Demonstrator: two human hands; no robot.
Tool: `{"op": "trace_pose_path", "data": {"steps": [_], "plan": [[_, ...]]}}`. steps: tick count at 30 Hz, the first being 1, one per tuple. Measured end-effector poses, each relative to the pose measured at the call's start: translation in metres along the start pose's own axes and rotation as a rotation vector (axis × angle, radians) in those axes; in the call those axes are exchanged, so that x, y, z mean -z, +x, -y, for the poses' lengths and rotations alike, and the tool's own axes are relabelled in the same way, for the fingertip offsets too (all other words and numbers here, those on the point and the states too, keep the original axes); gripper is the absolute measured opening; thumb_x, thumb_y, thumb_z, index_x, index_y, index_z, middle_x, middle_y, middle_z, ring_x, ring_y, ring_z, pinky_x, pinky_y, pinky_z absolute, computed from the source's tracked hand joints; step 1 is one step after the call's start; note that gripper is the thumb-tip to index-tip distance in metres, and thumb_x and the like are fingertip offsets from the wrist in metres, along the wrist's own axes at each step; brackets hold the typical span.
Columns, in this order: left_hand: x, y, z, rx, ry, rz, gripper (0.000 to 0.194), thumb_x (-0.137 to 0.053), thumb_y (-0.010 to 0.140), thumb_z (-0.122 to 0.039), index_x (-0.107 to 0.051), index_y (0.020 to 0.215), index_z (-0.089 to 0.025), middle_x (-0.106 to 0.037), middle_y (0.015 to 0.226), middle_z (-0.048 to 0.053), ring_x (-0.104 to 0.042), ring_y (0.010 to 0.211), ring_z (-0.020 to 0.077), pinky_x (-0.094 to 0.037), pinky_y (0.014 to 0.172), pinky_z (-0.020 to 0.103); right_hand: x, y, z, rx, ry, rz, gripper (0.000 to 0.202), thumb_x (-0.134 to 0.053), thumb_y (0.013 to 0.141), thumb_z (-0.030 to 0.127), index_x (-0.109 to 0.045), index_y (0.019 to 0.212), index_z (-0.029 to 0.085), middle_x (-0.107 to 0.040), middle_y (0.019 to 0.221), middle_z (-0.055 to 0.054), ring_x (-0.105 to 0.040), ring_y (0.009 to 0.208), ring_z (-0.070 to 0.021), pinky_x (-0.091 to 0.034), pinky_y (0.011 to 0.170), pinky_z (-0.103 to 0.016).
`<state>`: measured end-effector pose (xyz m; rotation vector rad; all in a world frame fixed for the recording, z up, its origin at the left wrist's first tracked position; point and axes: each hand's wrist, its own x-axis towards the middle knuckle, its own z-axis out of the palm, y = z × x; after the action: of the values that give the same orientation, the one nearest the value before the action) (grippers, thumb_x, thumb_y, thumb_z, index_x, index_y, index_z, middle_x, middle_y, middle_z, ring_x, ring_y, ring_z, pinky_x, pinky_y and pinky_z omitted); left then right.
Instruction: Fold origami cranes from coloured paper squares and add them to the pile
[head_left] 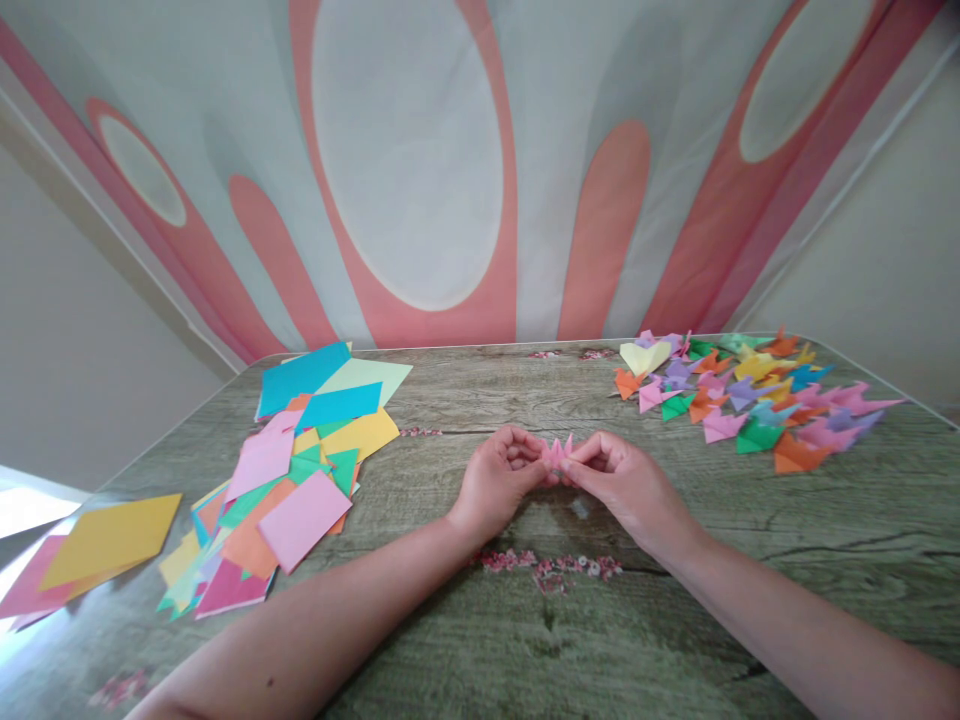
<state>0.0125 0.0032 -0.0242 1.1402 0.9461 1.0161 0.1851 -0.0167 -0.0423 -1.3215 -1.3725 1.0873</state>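
Between my two hands, just above the wood-patterned tabletop (450,640), is a small pink folded-paper crane (557,452) with pointed tips sticking up. My left hand (501,478) pinches its left side between thumb and fingers. On the other side, my right hand (619,482) grips it with thumb and forefinger, the remaining fingers curled. Fingertips cover both ends of the paper, so only its middle points show.
Loose coloured paper sheets (304,520) lie heaped on the left, with a yellow sheet (112,540) at the far left edge. Many folded paper cranes (757,435) crowd the back right. A pale yellow folded heart-like piece (645,357) lies among them. A printed curtain (540,200) hangs behind.
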Motion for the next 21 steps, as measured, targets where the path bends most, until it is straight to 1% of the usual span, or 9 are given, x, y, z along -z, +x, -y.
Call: {"op": "trace_pose_path", "data": {"steps": [3,4,5,7,9,11,13,17,21], "plan": [[0.000,0.000,0.000,0.003,-0.029,0.007,0.049,-0.081,0.066,-0.024,-0.048,0.102,-0.019,-0.065,0.072,-0.004,-0.067,0.065,0.0134,-0.052,0.070,0.027,-0.001,-0.001,0.003,0.018,-0.016,-0.005,0.027,-0.069,0.080,0.043,-0.057,0.075,0.020,-0.065,0.072,-0.001,-0.058,0.066,-0.0156,-0.043,0.061,-0.027],[0.001,0.000,-0.001,0.016,-0.013,0.024,0.048,-0.081,0.067,-0.027,-0.049,0.102,-0.018,-0.066,0.073,-0.004,-0.067,0.065,0.0133,-0.052,0.069,0.027,-0.001,-0.002,0.003,0.019,-0.025,-0.005,0.026,-0.068,0.080,0.042,-0.056,0.075,0.020,-0.064,0.071,-0.001,-0.058,0.066,-0.0154,-0.043,0.061,-0.027],[0.001,0.000,-0.001,0.031,0.019,0.041,0.045,-0.081,0.067,-0.030,-0.053,0.099,-0.017,-0.066,0.073,-0.003,-0.065,0.064,0.0128,-0.051,0.068,0.026,-0.002,-0.002,0.004,0.021,-0.030,-0.007,0.025,-0.068,0.080,0.041,-0.054,0.075,0.020,-0.063,0.070,0.000,-0.058,0.066,-0.0151,-0.043,0.061,-0.027],[0.002,0.000,-0.002,0.054,0.115,0.066,0.034,-0.080,0.068,-0.037,-0.060,0.085,-0.014,-0.066,0.071,0.000,-0.062,0.061,0.0113,-0.048,0.064,0.023,-0.002,-0.002,0.004,0.024,0.001,-0.006,0.025,-0.069,0.080,0.038,-0.052,0.076,0.021,-0.061,0.069,0.001,-0.059,0.065,-0.0147,-0.043,0.062,-0.027],[0.002,-0.001,-0.004,0.052,0.197,0.065,0.031,-0.078,0.070,-0.040,-0.063,0.072,-0.013,-0.064,0.066,0.000,-0.058,0.058,0.0101,-0.045,0.060,0.021,-0.003,-0.002,0.004,0.023,0.082,0.013,0.025,-0.070,0.079,0.037,-0.050,0.083,0.022,-0.061,0.071,0.002,-0.060,0.066,-0.0148,-0.045,0.062,-0.027],[0.002,-0.002,-0.007,0.042,0.223,0.045,0.029,-0.077,0.070,-0.039,-0.064,0.068,-0.013,-0.063,0.062,-0.001,-0.056,0.055,0.0095,-0.043,0.059,0.021,-0.002,-0.002,0.004,0.012,0.140,0.051,0.029,-0.069,0.080,0.039,-0.051,0.094,0.022,-0.063,0.078,0.001,-0.062,0.068,-0.0155,-0.046,0.062,-0.027],[0.002,-0.002,-0.010,0.033,0.227,0.026,0.029,-0.077,0.070,-0.039,-0.065,0.067,-0.013,-0.062,0.060,-0.001,-0.055,0.054,0.0092,-0.043,0.058,0.021,0.000,-0.002,0.006,-0.004,0.087,0.109,0.029,-0.065,0.083,0.043,-0.055,0.099,0.021,-0.066,0.081,-0.001,-0.062,0.070,-0.0161,-0.045,0.062,-0.027],[0.004,-0.001,-0.009,0.026,0.250,0.015,0.030,-0.077,0.070,-0.040,-0.065,0.067,-0.014,-0.062,0.060,-0.001,-0.054,0.052,0.0092,-0.041,0.055,0.020,0.004,-0.004,0.010,-0.006,-0.105,0.157,0.029,-0.059,0.086,0.048,-0.064,0.083,0.019,-0.064,0.071,0.000,-0.057,0.066,-0.0153,-0.041,0.060,-0.027],[0.008,0.002,-0.003,0.014,0.298,0.015,0.033,-0.076,0.070,-0.044,-0.064,0.066,-0.014,-0.061,0.058,-0.001,-0.053,0.052,0.0094,-0.038,0.053,0.020,0.004,-0.005,0.012,-0.002,-0.133,0.123,0.029,-0.061,0.084,0.048,-0.066,0.082,0.020,-0.065,0.073,0.000,-0.056,0.067,-0.0157,-0.041,0.062,-0.027]]}}
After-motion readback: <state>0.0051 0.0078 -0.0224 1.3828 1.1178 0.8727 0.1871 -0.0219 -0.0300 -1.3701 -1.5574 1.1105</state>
